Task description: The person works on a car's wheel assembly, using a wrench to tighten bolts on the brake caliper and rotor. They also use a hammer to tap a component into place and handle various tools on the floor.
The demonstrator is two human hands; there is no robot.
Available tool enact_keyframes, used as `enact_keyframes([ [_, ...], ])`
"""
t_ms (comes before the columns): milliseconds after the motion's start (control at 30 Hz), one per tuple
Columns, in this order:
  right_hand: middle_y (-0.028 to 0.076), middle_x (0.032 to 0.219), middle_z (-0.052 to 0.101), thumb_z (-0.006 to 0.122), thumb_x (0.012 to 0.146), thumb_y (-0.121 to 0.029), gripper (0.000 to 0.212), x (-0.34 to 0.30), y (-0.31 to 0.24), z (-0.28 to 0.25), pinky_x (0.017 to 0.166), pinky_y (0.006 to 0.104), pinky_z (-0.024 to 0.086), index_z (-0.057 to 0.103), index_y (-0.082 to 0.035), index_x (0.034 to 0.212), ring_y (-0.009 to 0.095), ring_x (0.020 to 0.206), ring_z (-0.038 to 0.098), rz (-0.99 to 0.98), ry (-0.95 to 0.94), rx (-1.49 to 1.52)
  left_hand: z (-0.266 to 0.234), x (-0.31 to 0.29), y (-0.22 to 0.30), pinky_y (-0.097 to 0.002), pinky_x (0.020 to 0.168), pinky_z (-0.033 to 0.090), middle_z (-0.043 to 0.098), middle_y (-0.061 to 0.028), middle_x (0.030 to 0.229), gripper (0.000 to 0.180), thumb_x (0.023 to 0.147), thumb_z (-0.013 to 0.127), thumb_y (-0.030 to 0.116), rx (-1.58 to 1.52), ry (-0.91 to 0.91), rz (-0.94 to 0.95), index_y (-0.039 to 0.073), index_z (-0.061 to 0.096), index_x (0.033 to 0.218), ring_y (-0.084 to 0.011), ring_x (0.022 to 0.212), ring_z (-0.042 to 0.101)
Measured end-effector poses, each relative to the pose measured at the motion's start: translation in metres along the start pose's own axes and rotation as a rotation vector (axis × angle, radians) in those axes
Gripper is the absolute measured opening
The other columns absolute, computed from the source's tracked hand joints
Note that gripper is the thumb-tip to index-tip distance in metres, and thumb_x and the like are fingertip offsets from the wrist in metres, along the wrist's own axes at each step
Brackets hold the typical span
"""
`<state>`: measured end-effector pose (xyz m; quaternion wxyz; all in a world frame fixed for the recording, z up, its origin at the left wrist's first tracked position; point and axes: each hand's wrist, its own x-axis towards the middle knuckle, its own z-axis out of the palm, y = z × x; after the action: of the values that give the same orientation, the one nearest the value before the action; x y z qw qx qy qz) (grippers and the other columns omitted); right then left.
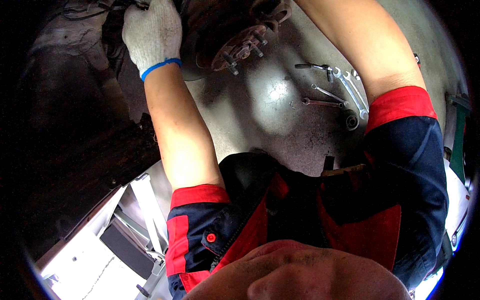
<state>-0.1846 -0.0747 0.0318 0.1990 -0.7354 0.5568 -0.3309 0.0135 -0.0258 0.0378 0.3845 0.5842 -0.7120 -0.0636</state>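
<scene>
Head view: your left hand (151,35), in a white knit glove with a blue cuff, reaches up to the dark underbody at the top edge; its fingers are hidden, so its grip cannot be told. The rusty wheel hub (239,46) with studs sits just right of it. Your right forearm (365,45) runs out of frame, its hand unseen. Wrenches (336,92) lie on the concrete floor (270,120).

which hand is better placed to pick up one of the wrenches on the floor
Right, probably. The wrenches lie beside the right forearm, while the gloved left hand is across the wheel hub in the dark underbody. The right hand is out of view.
</scene>
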Motion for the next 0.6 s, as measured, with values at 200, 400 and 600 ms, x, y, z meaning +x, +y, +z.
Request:
enact_keyframes([
  [200,0.035,0.123,0.065,0.036,0.107,-0.057,0.073,0.027,0.01,0.015,0.103,0.0476,0.047,0.067,0.009,0.117,0.048,0.117,0.062,-0.095,0.026,-0.194,0.0,-0.001,0.008,-0.049,0.093,0.049,0.067,-0.0364,0.111,0.056,0.089,0.06,0.04,-0.002,-0.004,-0.019,-0.009,0.066,0.114,-0.051,0.111,0.062],
  [400,0.034,0.132,0.062,0.038,0.106,-0.058,0.073,0.029,0.002,0.019,0.11,0.0445,0.044,0.064,0.006,0.127,0.046,0.126,0.058,-0.187,-0.026,-0.304,-0.002,0.003,-0.008,-0.051,0.094,0.048,0.066,-0.0372,0.111,0.055,0.09,0.057,0.039,0.067,0.016,0.006,-0.009,0.066,0.114,-0.0519,0.111,0.061],
  [600,0.032,0.143,0.056,0.042,0.105,-0.062,0.077,0.01,-0.006,0.007,0.115,0.0397,0.04,0.06,0.007,0.135,0.039,0.137,0.054,0.013,-0.052,-0.054,0.0,0.001,0.003,-0.0521,0.093,0.048,0.065,-0.0381,0.111,0.054,0.09,0.056,0.039,0.091,0.009,0.025,-0.009,0.066,0.113,-0.0528,0.11,0.061],
])
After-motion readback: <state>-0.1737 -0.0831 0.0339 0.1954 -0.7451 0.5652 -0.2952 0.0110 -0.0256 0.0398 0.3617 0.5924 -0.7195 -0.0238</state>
